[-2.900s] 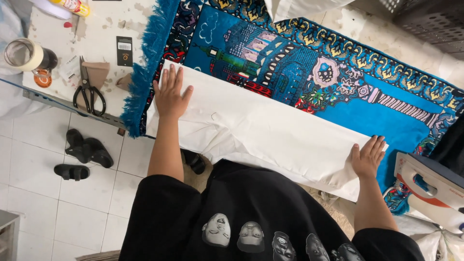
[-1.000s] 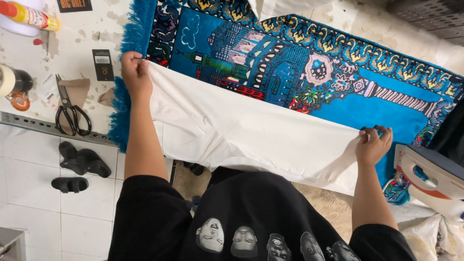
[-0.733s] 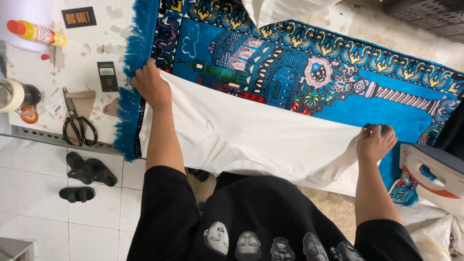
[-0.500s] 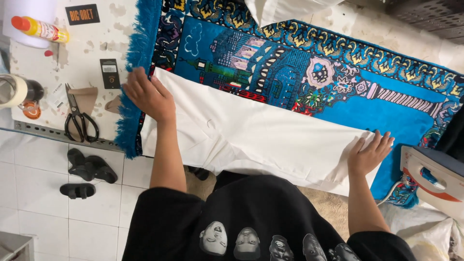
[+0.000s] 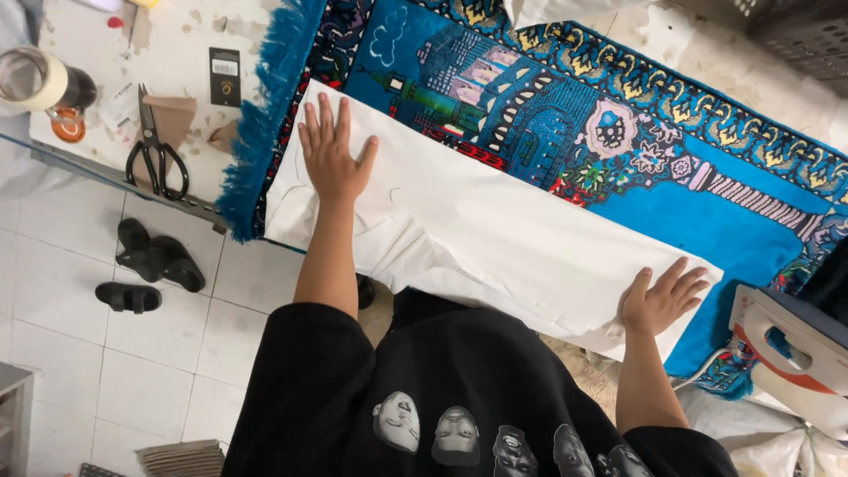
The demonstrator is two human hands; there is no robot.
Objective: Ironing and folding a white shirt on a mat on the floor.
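A long white cloth (image 5: 495,238) lies folded across a blue patterned rug (image 5: 565,115) with a blue fringe on the table. My left hand (image 5: 334,155) rests flat on the cloth's left end, fingers spread. My right hand (image 5: 664,299) presses flat on the cloth's right end near the edge closest to me. Neither hand holds anything. The cloth's near edge hangs a little over the table's edge against my black shirt.
Black scissors (image 5: 157,152), a roll of tape (image 5: 35,81), a black card (image 5: 224,76) and brown paper scraps lie on the worn white tabletop at left. A white and orange iron (image 5: 791,346) stands at right. Black sandals (image 5: 146,269) sit on the tiled floor.
Both hands gripped the cloth's ends and pulled it taut, then let go. Now they lie flat and open on it, the left hand further in from the corner.
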